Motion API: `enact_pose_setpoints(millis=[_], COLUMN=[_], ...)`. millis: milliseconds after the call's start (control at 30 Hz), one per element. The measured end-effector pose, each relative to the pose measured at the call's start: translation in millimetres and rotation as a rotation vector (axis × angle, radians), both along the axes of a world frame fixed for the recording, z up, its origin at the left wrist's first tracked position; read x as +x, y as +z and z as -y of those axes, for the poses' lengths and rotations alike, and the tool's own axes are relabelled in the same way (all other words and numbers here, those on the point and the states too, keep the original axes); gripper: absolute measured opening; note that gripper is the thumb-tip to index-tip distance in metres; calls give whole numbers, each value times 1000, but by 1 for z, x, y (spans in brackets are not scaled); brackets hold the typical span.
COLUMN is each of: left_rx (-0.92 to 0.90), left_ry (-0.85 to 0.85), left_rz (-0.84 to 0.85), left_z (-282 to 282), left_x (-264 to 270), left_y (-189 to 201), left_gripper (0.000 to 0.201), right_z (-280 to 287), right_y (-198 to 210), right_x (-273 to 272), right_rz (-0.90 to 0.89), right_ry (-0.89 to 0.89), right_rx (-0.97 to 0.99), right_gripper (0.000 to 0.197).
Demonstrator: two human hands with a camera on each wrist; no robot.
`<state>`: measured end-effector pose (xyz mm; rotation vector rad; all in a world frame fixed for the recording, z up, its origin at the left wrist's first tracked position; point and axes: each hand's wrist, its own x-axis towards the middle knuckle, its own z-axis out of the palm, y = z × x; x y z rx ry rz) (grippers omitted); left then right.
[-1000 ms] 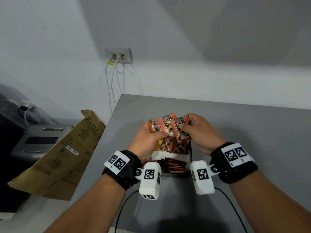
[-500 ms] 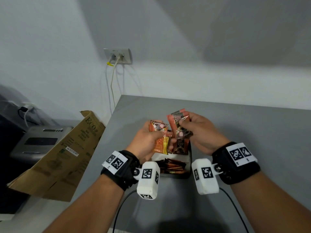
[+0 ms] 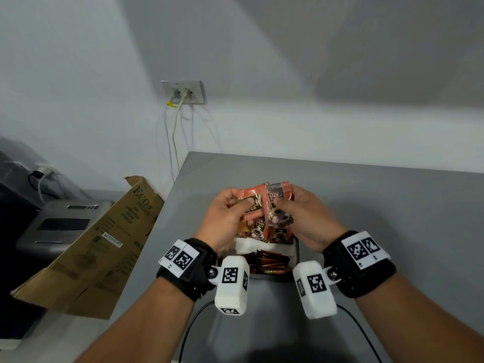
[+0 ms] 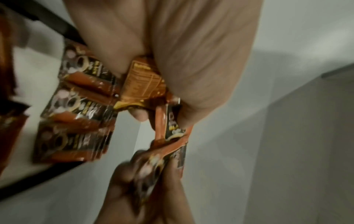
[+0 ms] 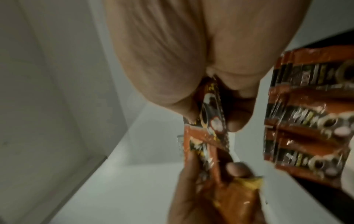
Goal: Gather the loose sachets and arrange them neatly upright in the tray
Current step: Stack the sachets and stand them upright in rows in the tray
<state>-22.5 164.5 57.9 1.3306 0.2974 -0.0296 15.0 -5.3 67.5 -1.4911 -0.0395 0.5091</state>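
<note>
Orange-and-black foil coffee sachets [image 3: 264,218] are getting pinched by both the left hand [image 3: 225,221] and right hand [image 3: 306,218] just above the white tray [image 3: 242,246], and they're probably needing squared-up edges before sliding in upright.

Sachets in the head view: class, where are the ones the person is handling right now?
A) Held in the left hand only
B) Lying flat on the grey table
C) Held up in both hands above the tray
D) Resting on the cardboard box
C: the left hand and right hand each grip sachets raised over the tray.
</note>
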Motion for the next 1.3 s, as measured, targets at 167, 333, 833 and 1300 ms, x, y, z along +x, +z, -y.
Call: enact_pose_setpoints(millis=[167,333,833,1300], left_rx=[223,274,-60,61], left_ry=[-58,-167,134,-48], left_rz=[53,87,51,59], left_z=[-14,-3,-10,-13], left_x=[6,4,4,7], left_y=[5,3,-8,-7], left_gripper=[10,21,41,50], right_z=[16,5,3,5], right_y=[13,11,3,14], right_x=[6,3,-1,-7], right_rz=[246,417,-87,159], right_ry=[97,282,-91,55], right_rx=[-268,-487,308,11], right_gripper=[16,11,24,24])
